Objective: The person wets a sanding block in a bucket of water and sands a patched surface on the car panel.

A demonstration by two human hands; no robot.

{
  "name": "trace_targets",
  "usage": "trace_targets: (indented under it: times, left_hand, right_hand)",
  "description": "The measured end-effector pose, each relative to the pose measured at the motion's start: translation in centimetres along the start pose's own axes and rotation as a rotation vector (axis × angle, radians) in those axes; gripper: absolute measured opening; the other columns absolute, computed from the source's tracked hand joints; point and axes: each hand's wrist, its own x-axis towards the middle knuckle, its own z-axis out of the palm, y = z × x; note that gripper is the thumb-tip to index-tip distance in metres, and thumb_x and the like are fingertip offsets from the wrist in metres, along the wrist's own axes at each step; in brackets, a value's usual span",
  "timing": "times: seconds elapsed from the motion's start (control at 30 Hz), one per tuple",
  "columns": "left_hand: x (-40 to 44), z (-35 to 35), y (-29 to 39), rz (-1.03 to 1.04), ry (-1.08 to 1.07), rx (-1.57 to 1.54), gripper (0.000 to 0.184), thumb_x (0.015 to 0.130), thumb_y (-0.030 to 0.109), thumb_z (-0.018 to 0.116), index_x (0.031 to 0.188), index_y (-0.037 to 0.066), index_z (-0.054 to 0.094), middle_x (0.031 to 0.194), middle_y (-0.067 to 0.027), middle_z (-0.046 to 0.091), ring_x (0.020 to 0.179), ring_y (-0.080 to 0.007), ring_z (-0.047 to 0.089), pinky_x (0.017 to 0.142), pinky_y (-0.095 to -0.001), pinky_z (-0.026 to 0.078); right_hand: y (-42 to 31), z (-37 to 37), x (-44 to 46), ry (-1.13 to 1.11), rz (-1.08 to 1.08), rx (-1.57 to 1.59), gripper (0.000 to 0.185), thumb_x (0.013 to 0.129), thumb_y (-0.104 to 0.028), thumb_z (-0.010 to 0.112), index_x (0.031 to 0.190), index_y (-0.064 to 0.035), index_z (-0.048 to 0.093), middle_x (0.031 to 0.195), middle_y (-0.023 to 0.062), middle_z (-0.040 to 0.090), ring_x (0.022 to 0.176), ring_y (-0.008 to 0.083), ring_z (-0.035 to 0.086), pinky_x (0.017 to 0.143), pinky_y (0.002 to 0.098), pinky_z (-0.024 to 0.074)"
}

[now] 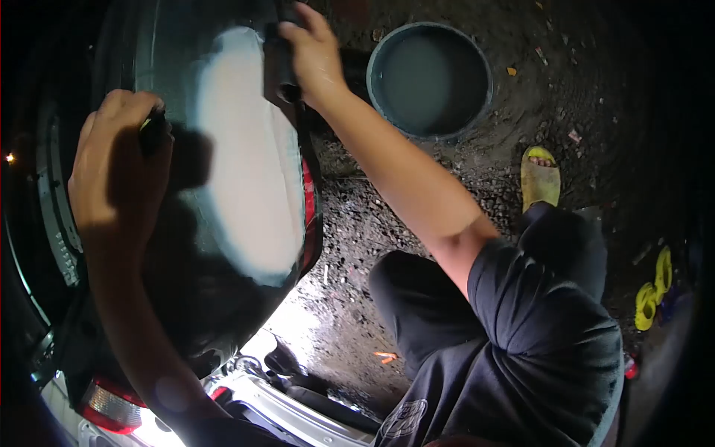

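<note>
A dark car body panel (171, 238) with a large whitish, soft-edged patch (249, 164) fills the left middle of the head view. At its far right edge, my right hand (316, 63) grips a dark rectangular block (279, 71), apparently a sanding block, beside the top of the patch. My left hand (119, 160) is over the panel's left side, fingers curled round a small dark object (154, 132) with a yellow-green glint; its kind is unclear. That hand casts a shadow towards the patch. A red lamp (308, 194) shows along the panel's right edge.
A round bucket (372, 78) of cloudy water stands on the gravelly ground beyond my right forearm. Another light cluster (112, 406) and a pale bumper (279, 410) lie below. Yellow footwear (646, 305) sits at right. A foot in a yellow slipper (540, 182) rests on the ground.
</note>
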Motion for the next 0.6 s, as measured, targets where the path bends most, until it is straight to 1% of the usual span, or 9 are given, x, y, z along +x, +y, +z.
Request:
trace_targets:
  times: [0.07, 0.17, 0.2, 0.27, 0.43, 0.47, 0.53, 0.57, 0.6]
  left_hand:
    - [0.1, 0.3, -0.6, 0.001, 0.030, 0.039, 0.028, 0.080, 0.004, 0.076, 0.106, 0.007, 0.066, 0.105, -0.0084, 0.068, 0.106, -0.0314, 0.066, 0.094, -0.0413, 0.054]
    - [0.8, 0.5, -1.0, 0.146, 0.123, 0.000, 0.024, 0.078, 0.001, 0.074, 0.101, 0.005, 0.070, 0.108, -0.0111, 0.069, 0.120, -0.0327, 0.063, 0.101, -0.0425, 0.051]
    - [1.2, -0.5, 0.1, 0.084, 0.058, -0.132, 0.024, 0.075, 0.000, 0.073, 0.098, 0.006, 0.072, 0.111, -0.0092, 0.070, 0.122, -0.0336, 0.061, 0.105, -0.0479, 0.047]
    - [1.4, -1.6, 0.9, 0.048, -0.042, -0.299, 0.026, 0.073, -0.001, 0.072, 0.097, 0.008, 0.074, 0.114, -0.0049, 0.071, 0.123, -0.0310, 0.061, 0.104, -0.0487, 0.046]
    - [0.6, -1.5, 3.4, 0.090, -0.091, -0.532, 0.021, 0.073, 0.000, 0.071, 0.089, 0.014, 0.074, 0.114, 0.0012, 0.073, 0.120, -0.0243, 0.059, 0.095, -0.0433, 0.047]
    - [0.5, -1.0, 4.5, 0.052, -0.147, -0.642, 0.020, 0.074, 0.002, 0.071, 0.089, 0.014, 0.074, 0.112, 0.0007, 0.074, 0.117, -0.0253, 0.061, 0.095, -0.0434, 0.047]
    - [0.4, 0.4, 8.2, -0.128, -0.071, -0.971, 0.018, 0.077, 0.004, 0.072, 0.092, 0.013, 0.075, 0.102, -0.0047, 0.076, 0.098, -0.0276, 0.068, 0.085, -0.0420, 0.051]
    - [0.3, -1.2, 10.5, -0.355, -0.295, -1.196, 0.014, 0.080, 0.007, 0.071, 0.093, 0.011, 0.075, 0.096, -0.0076, 0.076, 0.088, -0.0286, 0.069, 0.080, -0.0413, 0.053]
    - [1.0, -3.0, 12.9, -0.582, -0.513, -1.409, 0.013, 0.083, 0.009, 0.070, 0.094, 0.010, 0.075, 0.090, -0.0106, 0.076, 0.078, -0.0296, 0.070, 0.075, -0.0405, 0.054]
  right_hand:
    - [0.7, -3.1, -1.5, 0.176, 0.137, 0.056, 0.058, 0.096, -0.014, 0.061, 0.150, 0.0003, 0.044, 0.141, 0.0171, 0.057, 0.123, 0.0247, 0.058, 0.105, 0.0356, 0.0452]
    - [1.3, -8.3, -4.8, 0.417, 0.270, -0.143, 0.055, 0.097, -0.008, 0.059, 0.149, 0.0027, 0.046, 0.147, 0.0158, 0.054, 0.130, 0.0236, 0.054, 0.110, 0.0325, 0.0402]
    - [0.2, -9.3, -5.6, 0.422, 0.277, -0.181, 0.055, 0.097, -0.008, 0.060, 0.149, 0.0027, 0.046, 0.147, 0.0158, 0.055, 0.130, 0.0234, 0.054, 0.110, 0.0324, 0.0403]
    - [-3.3, -10.4, -6.9, 0.403, 0.314, -0.269, 0.055, 0.097, -0.008, 0.061, 0.149, 0.0028, 0.046, 0.145, 0.0157, 0.056, 0.129, 0.0229, 0.054, 0.109, 0.0320, 0.0404]
    - [-18.3, -11.9, -5.6, 0.232, 0.294, -0.752, 0.058, 0.096, -0.011, 0.067, 0.148, 0.0021, 0.047, 0.142, 0.0196, 0.059, 0.129, 0.0248, 0.056, 0.109, 0.0349, 0.0425]
    - [-22.8, -10.7, -5.6, 0.191, 0.313, -0.832, 0.058, 0.096, -0.014, 0.068, 0.148, 0.0011, 0.048, 0.141, 0.0195, 0.060, 0.130, 0.0247, 0.056, 0.110, 0.0347, 0.0417]
    - [-29.9, -11.0, -4.5, 0.112, 0.281, -1.355, 0.054, 0.095, -0.019, 0.070, 0.144, -0.0017, 0.054, 0.136, 0.0158, 0.064, 0.126, 0.0260, 0.060, 0.107, 0.0336, 0.0437]
    - [-33.5, -10.8, -4.3, 0.027, 0.227, -1.438, 0.052, 0.095, -0.019, 0.070, 0.143, -0.0038, 0.055, 0.137, 0.0155, 0.064, 0.127, 0.0271, 0.060, 0.107, 0.0344, 0.0442]
    - [-37.5, -8.1, -4.6, 0.060, 0.325, -1.410, 0.053, 0.094, -0.018, 0.070, 0.143, -0.0056, 0.055, 0.140, 0.0164, 0.063, 0.129, 0.0283, 0.060, 0.108, 0.0353, 0.0437]
